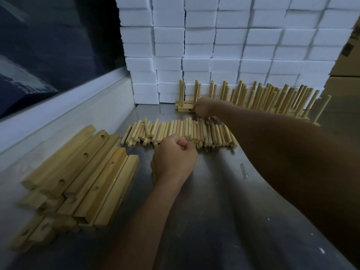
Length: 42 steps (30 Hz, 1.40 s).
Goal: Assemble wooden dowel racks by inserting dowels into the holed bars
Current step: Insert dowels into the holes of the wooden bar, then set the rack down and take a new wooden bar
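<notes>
Your left hand (174, 154) is curled into a fist at the near edge of the loose dowels (181, 133) lying in a row on the tabletop (214, 211); whether it holds one, you cannot tell. Your right hand (204, 107) reaches to the assembled racks (253, 100) at the back, fingers curled, grip hidden. The holed bars (78, 176) are stacked at left.

- Metal table top (210, 221): grey, reflective, with small white flecks toward 4 o'clock.
- White foam blocks (233, 45): stacked in a wall from 12 to 2 o'clock, standing on the table's far edge.
- Cardboard boxes (348, 63): at 3 o'clock, just beside the foam wall.
- Pale ledge (64, 112): along 9 to 10 o'clock.
</notes>
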Each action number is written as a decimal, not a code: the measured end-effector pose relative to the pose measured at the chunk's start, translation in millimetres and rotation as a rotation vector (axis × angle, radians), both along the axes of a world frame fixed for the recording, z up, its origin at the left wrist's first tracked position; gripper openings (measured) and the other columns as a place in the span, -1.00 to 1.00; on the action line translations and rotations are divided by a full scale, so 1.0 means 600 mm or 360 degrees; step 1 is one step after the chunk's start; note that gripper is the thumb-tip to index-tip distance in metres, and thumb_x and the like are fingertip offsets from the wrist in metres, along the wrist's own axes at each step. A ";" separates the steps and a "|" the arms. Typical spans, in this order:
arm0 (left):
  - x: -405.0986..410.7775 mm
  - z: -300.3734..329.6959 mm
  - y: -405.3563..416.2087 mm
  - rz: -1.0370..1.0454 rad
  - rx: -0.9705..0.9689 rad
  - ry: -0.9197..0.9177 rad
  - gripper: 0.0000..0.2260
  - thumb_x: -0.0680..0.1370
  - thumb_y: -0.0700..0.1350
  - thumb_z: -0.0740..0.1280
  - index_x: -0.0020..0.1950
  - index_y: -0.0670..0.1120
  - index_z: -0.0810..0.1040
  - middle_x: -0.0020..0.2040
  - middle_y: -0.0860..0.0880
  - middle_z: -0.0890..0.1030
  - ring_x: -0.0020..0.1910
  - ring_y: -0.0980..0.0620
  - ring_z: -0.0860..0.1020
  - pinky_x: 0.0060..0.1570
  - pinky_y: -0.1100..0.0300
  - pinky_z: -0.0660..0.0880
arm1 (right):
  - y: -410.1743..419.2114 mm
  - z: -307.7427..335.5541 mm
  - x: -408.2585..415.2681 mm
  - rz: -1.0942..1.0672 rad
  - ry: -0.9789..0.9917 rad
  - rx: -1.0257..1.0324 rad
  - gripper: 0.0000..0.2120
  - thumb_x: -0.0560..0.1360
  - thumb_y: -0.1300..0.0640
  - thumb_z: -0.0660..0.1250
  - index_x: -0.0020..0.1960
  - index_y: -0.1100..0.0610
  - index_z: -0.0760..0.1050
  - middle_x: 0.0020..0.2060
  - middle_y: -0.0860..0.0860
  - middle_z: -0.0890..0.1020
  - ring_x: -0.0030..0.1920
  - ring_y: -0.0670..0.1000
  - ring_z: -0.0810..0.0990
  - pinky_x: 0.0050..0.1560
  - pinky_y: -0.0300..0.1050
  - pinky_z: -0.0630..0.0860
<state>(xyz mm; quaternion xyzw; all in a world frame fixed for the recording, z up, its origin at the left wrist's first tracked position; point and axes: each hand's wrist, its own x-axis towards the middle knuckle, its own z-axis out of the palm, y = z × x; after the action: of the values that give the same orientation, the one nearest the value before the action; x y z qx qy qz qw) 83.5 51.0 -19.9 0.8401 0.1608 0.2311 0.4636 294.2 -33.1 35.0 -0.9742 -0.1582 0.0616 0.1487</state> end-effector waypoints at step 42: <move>-0.084 0.031 -0.001 0.0316 0.1209 0.0507 -0.76 0.52 0.10 0.31 0.01 -0.05 0.56 0.13 -0.11 0.54 0.23 -0.18 0.45 0.14 -0.14 0.33 | -0.255 -0.074 -0.374 -0.0412 -0.0707 0.0932 -0.88 0.60 0.14 0.29 -0.09 -0.03 0.53 -0.25 -0.14 0.57 -0.25 -0.19 0.54 -0.29 -0.39 0.34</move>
<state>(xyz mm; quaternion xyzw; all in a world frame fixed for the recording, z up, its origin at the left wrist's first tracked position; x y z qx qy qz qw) 33.1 50.6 -1.6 0.9570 0.2140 0.1847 0.0659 69.7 -186.2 -9.2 -0.8921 -0.0731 -0.2177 0.3891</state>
